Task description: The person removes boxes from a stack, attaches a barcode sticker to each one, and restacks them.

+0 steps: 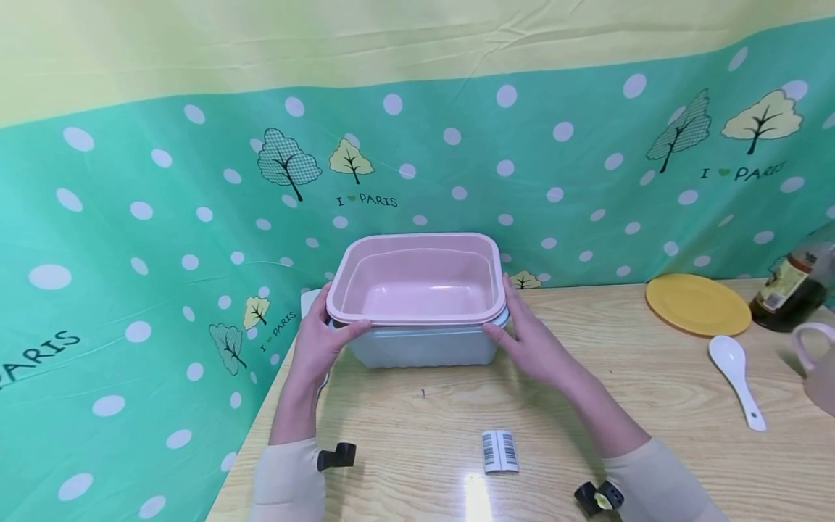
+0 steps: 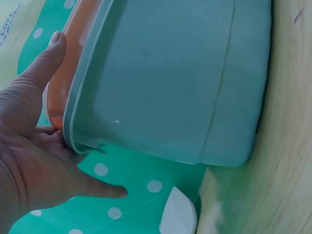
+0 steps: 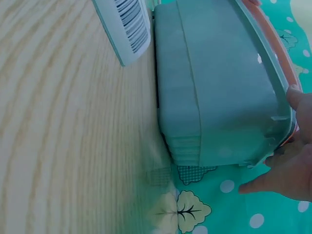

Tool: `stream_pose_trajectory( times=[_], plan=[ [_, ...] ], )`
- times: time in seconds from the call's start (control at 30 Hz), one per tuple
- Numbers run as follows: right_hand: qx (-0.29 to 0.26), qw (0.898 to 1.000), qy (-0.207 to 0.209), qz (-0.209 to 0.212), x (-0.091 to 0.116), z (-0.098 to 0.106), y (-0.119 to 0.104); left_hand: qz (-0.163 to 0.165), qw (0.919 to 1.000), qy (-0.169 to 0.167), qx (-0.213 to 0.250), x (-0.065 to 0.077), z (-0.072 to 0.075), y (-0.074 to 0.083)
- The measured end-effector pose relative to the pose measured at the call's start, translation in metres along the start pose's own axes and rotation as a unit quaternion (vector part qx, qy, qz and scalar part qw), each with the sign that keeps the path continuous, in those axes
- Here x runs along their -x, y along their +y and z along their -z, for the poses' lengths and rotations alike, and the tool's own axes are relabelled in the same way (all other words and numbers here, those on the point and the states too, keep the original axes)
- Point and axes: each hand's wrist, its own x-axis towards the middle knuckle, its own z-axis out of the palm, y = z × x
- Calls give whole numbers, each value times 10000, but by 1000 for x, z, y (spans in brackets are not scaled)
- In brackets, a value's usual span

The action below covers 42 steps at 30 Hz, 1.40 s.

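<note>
A pink rectangular basin (image 1: 424,279) sits nested inside a light blue basin (image 1: 424,349) near the back of the table. At the pink basin's left end my left hand (image 1: 320,341) grips the rim, thumb across the front corner. My right hand (image 1: 531,341) holds the opposite end the same way, its thumb near the front right corner. From the left wrist, some fingers curl under the pink rim (image 2: 61,92) while one points away. The right wrist view has the blue basin's side (image 3: 219,83) resting on the wood; part of the right hand is cut off there.
To the right lie a yellow plate (image 1: 698,304) and a white spoon (image 1: 737,377), with a dark bottle (image 1: 783,297) and a pink mug (image 1: 822,370) beyond. A barcode label (image 1: 500,451) stands nearer me. A patterned curtain (image 1: 443,159) hangs behind.
</note>
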Motion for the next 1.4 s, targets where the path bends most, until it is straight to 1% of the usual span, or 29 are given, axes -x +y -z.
stream_pose_trajectory(
  times=[0.1, 0.2, 0.27, 0.33, 0.4, 0.47, 0.53, 0.6, 0.73, 0.83, 0.93, 1.0, 1.13, 1.2, 1.4],
  plan=[
    [-11, 9999, 74, 148, 0, 2, -3, -28, 10000, 31, 3, 5, 0, 17],
    [52, 9995, 216, 238, 0, 4, -6, -16, 9999, 91, 40, 7, 0, 23],
    [24, 9990, 345, 272, 0, 5, -9, -129, 9997, 125, 151, 7, 1, 23],
    [-63, 9985, 460, 301, 1, 6, -12, -231, 9992, 181, 261, 4, 2, 16],
    [-292, 9972, 554, 406, 1, 8, -14, -346, 9987, 243, 297, 5, 2, 17],
    [-611, 9944, 621, 595, 1, 9, -16, -441, 9980, 278, 359, 7, 2, 20],
    [-989, 9900, 649, 763, 0, 9, -17, -538, 9973, 291, 407, 8, 1, 23],
    [-1313, 9851, 667, 890, 0, 10, -17, -641, 9959, 249, 591, 9, 0, 26],
    [-1750, 9756, 766, 1080, 1, 11, -20, -785, 9924, 248, 916, 11, -1, 32],
    [-2101, 9664, 845, 1212, 2, 12, -25, -938, 9883, 266, 1172, 13, -1, 37],
    [-2470, 9563, 907, 1276, 5, 14, -30, -1101, 9836, 238, 1406, 14, -1, 42],
    [-2616, 9516, 947, 1307, 6, 15, -32, -1177, 9813, 212, 1508, 15, -2, 45],
    [-2801, 9442, 996, 1418, 10, 18, -37, -1208, 9802, 231, 1553, 19, -3, 52],
    [-2820, 9427, 1026, 1460, 12, 20, -40, -1230, 9796, 261, 1566, 21, -3, 55],
    [-2567, 9464, 1234, 1521, 18, 31, -49, -1366, 9746, 289, 1751, 27, -6, 65]
  ],
)
